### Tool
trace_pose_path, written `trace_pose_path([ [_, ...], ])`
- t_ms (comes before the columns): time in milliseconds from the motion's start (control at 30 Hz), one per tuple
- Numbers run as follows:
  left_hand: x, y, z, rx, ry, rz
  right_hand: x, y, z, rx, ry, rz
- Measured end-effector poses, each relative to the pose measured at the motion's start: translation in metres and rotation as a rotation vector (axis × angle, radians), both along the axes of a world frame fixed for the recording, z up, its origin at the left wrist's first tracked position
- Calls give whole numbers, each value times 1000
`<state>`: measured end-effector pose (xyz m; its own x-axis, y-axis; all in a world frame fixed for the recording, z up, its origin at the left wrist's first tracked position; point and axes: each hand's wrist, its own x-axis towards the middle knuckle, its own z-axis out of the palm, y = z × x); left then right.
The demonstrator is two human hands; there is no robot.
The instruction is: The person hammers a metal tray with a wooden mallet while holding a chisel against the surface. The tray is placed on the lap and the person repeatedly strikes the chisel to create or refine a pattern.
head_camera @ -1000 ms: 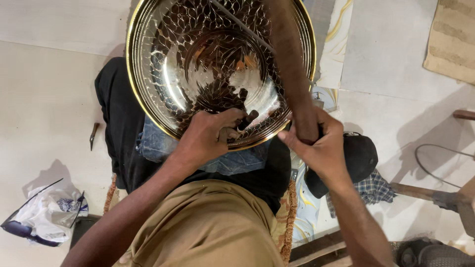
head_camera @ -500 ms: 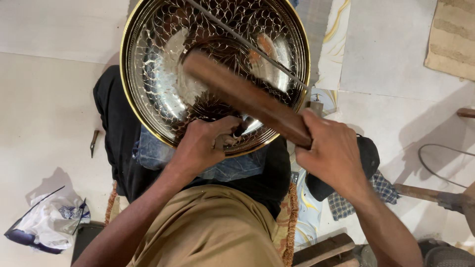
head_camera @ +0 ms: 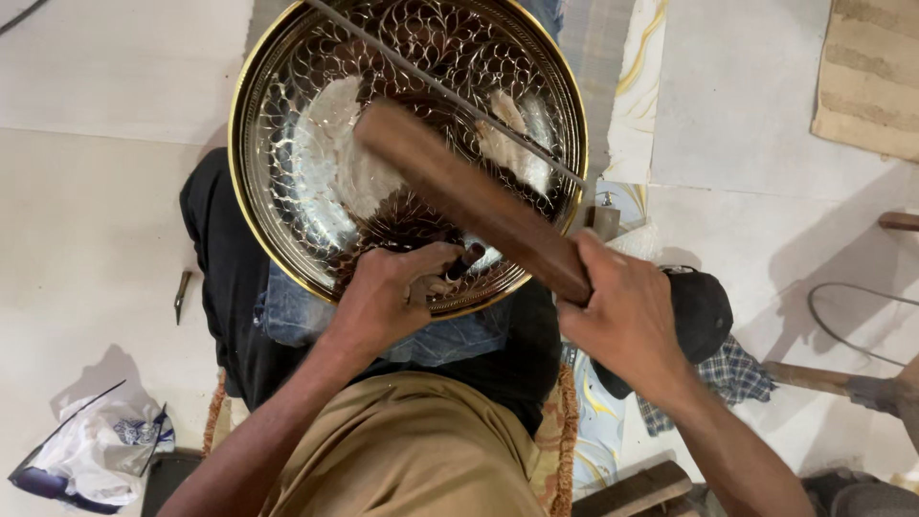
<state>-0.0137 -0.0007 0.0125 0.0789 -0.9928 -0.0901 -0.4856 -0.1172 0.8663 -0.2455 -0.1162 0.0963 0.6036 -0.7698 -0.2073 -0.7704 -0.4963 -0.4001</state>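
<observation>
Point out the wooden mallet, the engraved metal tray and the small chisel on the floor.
wooden mallet [head_camera: 459,191], head view, middle of the brown shaft.
engraved metal tray [head_camera: 287,115], head view, patterned left inner surface.
small chisel [head_camera: 181,293], head view, middle of the tool.

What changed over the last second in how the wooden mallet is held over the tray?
The right hand swung the wooden mallet from nearly upright to slanting left across the engraved metal tray. The left hand stayed on the small punch at the tray's lower rim; both grips unchanged.
</observation>
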Motion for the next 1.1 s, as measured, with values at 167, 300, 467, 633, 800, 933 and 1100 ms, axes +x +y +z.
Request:
trace_pose_path([
  [167,-1,1,3,-60,78,11,7,3,12,92,-40,-9],
  [300,-3,0,0,-25,5,8,9,2,8,211,-294,-245],
  [467,-2,0,-4,-87,19,21,4,0,2,135,-222,-19],
  [633,-2,2,-7,-9,27,-3,-6,5,1,164,-133,-30],
  [800,-3,5,-5,-162,300,82,-5,26,-20,304,-174,-244],
  [933,-8,1,-3,-232,345,70,-3,41,-40,392,-428,-305],
  [1100,-10,3,3,-35,138,61,-8,36,-37,330,-338,-312],
])
